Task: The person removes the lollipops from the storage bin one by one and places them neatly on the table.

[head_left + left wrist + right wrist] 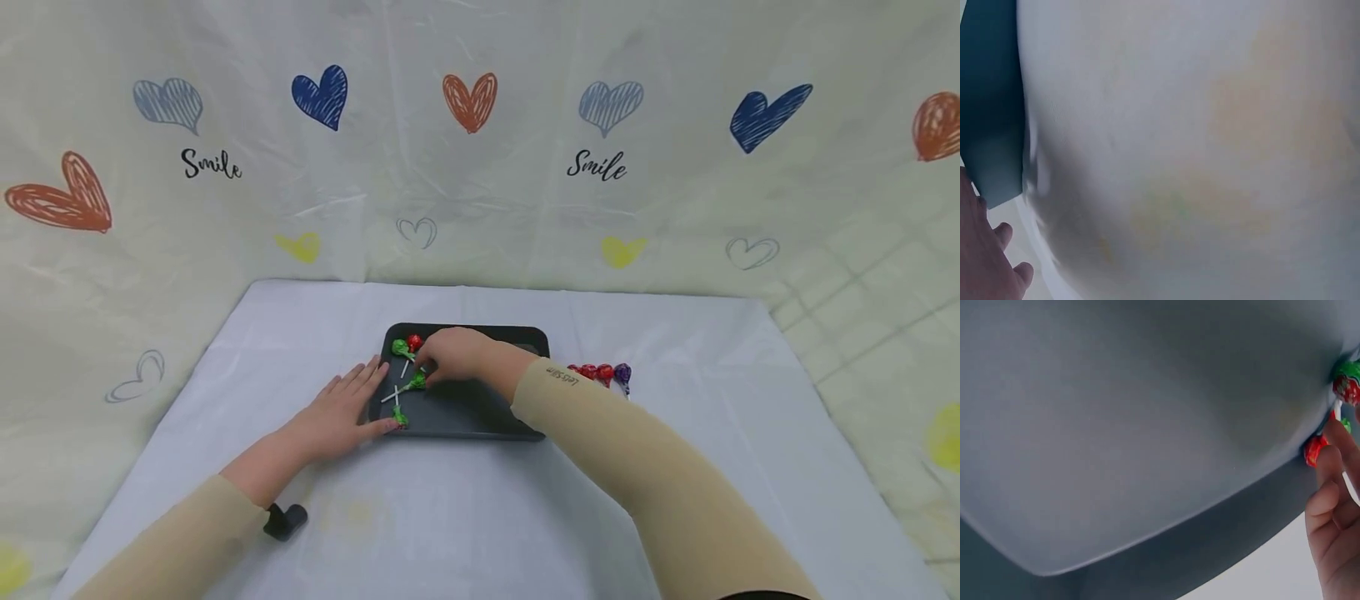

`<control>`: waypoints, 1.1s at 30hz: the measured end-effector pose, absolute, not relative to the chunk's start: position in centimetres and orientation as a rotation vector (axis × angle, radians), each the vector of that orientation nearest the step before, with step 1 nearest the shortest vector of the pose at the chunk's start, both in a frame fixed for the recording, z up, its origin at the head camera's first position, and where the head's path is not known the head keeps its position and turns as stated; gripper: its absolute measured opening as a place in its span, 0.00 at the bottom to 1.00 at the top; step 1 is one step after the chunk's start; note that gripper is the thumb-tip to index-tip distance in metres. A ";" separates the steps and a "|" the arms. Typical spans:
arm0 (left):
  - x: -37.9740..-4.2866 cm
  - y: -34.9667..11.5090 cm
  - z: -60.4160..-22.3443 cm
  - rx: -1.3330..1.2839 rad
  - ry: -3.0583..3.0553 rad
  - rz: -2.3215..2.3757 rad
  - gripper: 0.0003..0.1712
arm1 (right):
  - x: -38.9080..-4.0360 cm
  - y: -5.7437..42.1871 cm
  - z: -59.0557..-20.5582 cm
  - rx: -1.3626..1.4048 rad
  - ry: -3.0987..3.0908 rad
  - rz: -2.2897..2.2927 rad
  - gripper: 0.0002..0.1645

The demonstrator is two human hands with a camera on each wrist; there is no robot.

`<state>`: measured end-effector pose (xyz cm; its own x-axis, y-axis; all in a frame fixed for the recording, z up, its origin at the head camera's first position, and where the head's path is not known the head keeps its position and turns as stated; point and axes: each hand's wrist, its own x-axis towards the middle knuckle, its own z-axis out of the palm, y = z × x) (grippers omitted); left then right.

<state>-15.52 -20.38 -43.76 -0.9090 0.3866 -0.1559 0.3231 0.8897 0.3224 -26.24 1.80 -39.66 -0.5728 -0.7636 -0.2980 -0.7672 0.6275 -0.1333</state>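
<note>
Overall, a pale backdrop (525, 200) printed with hearts and "Smile" fills the upper frame. Below it, a white-covered surface (450, 517). Beige sleeves (630, 458) enter from the lower left and lower right. Dark tray (472, 408) at frame centre, on the surface.

Left hand (345, 412), left of centre: fingers straight and spread at the tray's left edge, thumb close to the lowest green lollipop; its grip has hold of nothing. Right hand (459, 353), over the tray's upper middle: fingers bent down among the lollipops; cannot tell if its grip pinches one.

Black object (287, 522) by the left cuff, partly hidden, unidentified.

Lollipops in the tray, all toward its left end: green one at upper left (401, 347), red one (415, 342) just beside it, green one at the right fingertips (417, 382), lowest green lollipop (401, 417). Outside, just right of the tray: red lollipops (604, 374) and a purple lollipop (622, 374).
</note>
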 end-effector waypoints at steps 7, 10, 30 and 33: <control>-15.6 -21.3 -44.1 0.541 2.856 0.417 0.56 | -25.8 1.4 -39.9 -1.209 2.524 0.006 0.18; -15.5 -21.6 -44.1 0.556 2.864 0.425 0.55 | -25.6 1.5 -39.8 -1.206 2.508 0.005 0.15; -15.5 -21.8 -43.9 0.599 2.913 0.282 0.57 | -25.7 6.2 -39.0 -1.174 2.464 0.030 0.24; -15.6 -21.8 -43.9 0.583 2.902 0.248 0.57 | -25.6 6.7 -38.7 -1.167 2.442 0.001 0.26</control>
